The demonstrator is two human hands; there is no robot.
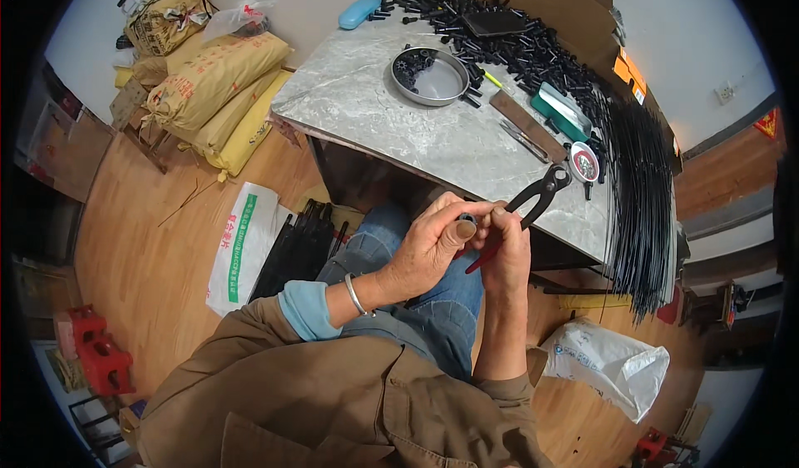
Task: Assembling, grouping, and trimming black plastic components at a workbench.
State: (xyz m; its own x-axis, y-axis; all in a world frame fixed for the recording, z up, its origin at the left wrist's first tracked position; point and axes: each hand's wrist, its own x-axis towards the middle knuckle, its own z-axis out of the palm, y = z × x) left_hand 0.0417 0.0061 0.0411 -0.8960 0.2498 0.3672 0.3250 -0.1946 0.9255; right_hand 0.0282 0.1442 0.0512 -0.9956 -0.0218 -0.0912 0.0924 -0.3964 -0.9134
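Observation:
My left hand (433, 247) is closed around a small black part (468, 217), thumb pressed on top, held over my lap. My right hand (506, 256) grips pincers (533, 201) with black jaws and red handles; the jaws point up toward the table edge. Both hands touch each other just below the front edge of the grey stone tabletop (374, 110). The part is mostly hidden by my fingers.
On the table are a round metal pan (430, 77), a heap of black parts (508, 39), a bundle of long black rods (641, 193), a small round tin (584, 164) and a blue case (359, 11). Sacks (216, 85) lie left; black rods (300, 247) and white bags rest on the wooden floor.

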